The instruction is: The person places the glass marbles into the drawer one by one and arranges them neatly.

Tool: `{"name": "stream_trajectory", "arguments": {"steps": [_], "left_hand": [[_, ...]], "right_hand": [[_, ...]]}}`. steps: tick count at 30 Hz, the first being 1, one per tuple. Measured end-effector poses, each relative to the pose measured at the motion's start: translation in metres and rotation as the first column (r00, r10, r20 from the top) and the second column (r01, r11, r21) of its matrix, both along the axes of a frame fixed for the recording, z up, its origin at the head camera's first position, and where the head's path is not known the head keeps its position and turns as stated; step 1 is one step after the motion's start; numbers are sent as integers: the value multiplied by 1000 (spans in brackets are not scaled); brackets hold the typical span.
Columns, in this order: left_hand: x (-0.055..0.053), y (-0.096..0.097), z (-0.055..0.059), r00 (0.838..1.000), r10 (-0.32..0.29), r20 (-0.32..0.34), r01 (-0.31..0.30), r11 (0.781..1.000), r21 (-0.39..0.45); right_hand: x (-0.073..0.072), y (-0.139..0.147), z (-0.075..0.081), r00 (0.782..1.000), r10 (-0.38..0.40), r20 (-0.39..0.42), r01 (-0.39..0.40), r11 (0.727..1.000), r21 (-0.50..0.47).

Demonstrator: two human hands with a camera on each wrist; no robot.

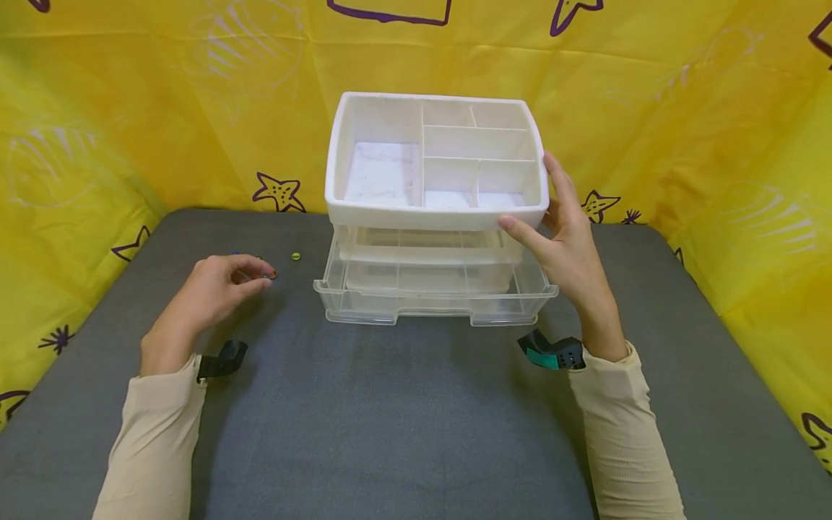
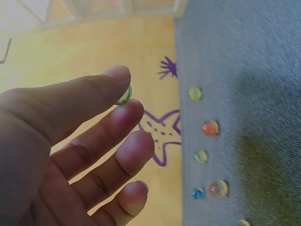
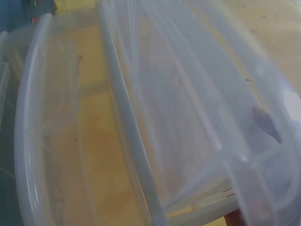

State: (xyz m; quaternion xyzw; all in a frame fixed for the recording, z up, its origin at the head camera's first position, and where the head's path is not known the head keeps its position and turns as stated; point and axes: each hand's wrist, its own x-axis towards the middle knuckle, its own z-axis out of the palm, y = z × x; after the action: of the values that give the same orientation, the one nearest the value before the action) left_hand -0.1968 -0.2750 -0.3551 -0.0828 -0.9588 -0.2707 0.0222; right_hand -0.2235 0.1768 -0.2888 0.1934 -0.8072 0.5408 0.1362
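Left of the white compartmented plastic organiser (image 1: 429, 219) our right hand (image 1: 573, 249) grips, our left hand (image 1: 213, 291) pinches a round greenish glassy marble (image 2: 125, 95), likely light, slippery, best held across its middle.

the left hand (image 1: 213, 292) and right hand (image 1: 572, 253) are bare below long beige sleeves, the left sleeve (image 1: 151, 440) creased near its cuff, the right sleeve (image 1: 629, 440) finely wrinkled along the forearm. a black, angled left wrist camera (image 1: 224, 360) sits at one cuff; the black right wrist camera (image 1: 568, 352) bears a teal patch (image 1: 542, 358) and small pale dots.
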Motion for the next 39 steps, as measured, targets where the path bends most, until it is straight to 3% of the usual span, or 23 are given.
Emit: {"name": "stream_trajectory", "arguments": {"steps": [16,39], "left_hand": [[10,16,20,995,0,-103,3,999,33],[19,33,30,957,-15,-289,34,998,61]], "right_hand": [[0,0,0,1000,1,4,-1,1000,0],[0,0,0,1000,-5,5,5,1000,4]]}}
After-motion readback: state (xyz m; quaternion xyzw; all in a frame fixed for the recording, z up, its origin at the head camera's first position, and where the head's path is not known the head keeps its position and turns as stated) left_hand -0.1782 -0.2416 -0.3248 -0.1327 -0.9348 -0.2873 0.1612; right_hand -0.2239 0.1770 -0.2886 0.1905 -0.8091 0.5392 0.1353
